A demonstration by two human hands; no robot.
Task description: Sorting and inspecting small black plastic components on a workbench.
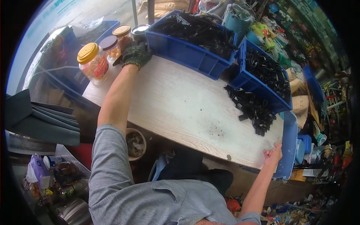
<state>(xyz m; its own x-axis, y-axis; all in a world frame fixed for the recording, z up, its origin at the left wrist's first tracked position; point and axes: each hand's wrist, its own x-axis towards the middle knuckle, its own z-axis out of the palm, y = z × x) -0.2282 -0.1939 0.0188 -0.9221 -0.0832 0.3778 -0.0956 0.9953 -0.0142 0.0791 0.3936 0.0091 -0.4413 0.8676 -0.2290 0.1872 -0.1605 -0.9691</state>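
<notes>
My left hand [137, 54], in a dark knitted glove, reaches to the far left of the table. It is closed, with its fingers curled downward and partly hidden. A small dark piece [118, 60] shows beside it; whether the hand holds this is unclear. Close by stand a yellow-lidded jar [98, 67], a purple-lidded jar [111, 50], a brown-lidded jar [123, 34] and an open metal-rimmed container [140, 30]. My bare right hand [273, 153] rests at the table's right edge, fingers loosely bent and apart, with nothing visible in them. Loose black plastic pieces [255, 110] lie beyond it.
Two blue crates [187, 48] [258, 88] full of black pieces stand along the table's [176, 101] back and right. A blue tub [288, 146] adjoins the right edge. Below the front edge sits a round bin [135, 144]. Clutter piles up on both sides.
</notes>
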